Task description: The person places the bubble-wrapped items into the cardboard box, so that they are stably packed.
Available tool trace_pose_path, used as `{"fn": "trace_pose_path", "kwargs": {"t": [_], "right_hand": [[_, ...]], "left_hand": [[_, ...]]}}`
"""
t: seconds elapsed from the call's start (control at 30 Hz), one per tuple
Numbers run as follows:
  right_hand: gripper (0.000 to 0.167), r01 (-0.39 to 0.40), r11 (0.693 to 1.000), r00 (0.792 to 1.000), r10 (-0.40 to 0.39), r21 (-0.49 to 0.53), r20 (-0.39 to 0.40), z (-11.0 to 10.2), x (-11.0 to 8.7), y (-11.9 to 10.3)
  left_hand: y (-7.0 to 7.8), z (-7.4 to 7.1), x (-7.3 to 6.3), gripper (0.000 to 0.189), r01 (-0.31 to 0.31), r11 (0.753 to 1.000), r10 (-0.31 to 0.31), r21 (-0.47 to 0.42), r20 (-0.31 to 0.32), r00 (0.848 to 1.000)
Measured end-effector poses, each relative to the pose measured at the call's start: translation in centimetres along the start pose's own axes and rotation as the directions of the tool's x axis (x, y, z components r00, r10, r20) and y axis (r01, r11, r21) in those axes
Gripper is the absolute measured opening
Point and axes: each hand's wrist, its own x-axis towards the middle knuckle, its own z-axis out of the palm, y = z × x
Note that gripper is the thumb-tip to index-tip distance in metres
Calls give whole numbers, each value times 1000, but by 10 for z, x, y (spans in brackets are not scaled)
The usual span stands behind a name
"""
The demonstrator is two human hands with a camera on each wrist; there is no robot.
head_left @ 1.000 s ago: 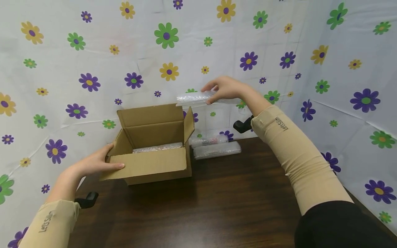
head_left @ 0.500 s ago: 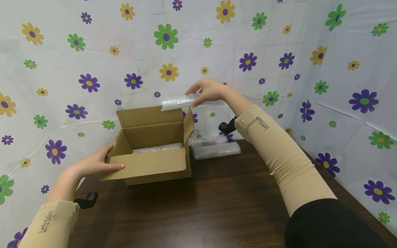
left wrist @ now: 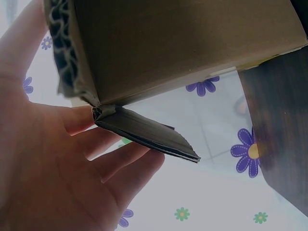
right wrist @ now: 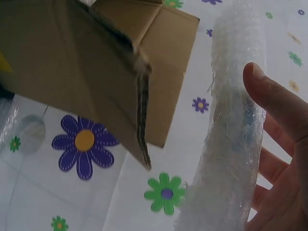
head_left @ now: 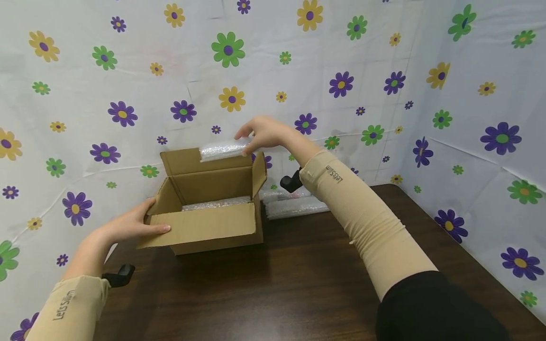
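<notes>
The right hand (right wrist: pixel 297 173) holds a bubble-wrapped roll (right wrist: pixel 224 144), thumb across one face, fingers behind its edge; something blue shows through. Apart from it is a cardboard box (right wrist: pixel 43 57), flaps open, before a flowered cloth (right wrist: pixel 130 197).

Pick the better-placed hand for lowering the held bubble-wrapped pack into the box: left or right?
Right, most likely. The right hand holds the bubble-wrapped pack raised near the back flap of the box; the left hand is occupied gripping the box's left end.
</notes>
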Motion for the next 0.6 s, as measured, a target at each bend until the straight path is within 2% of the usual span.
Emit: {"fn": "trace_pose_path", "kwargs": {"t": [0.17, 0.37, 0.6], "right_hand": [[52, 7, 1000, 1000, -7, -5, 24, 10, 13, -13], [49, 65, 998, 997, -65, -6, 37, 24, 26, -24], [50, 48, 998, 998, -49, 31, 32, 37, 35, -33]], "left_hand": [[-2, 1, -2, 104, 7, 1000, -7, 10, -3, 1000], [-4, 2, -3, 104, 2, 1000, -2, 26, -6, 1000], [-1, 2, 0, 104, -4, 1000, 4, 20, -7, 1000]]}}
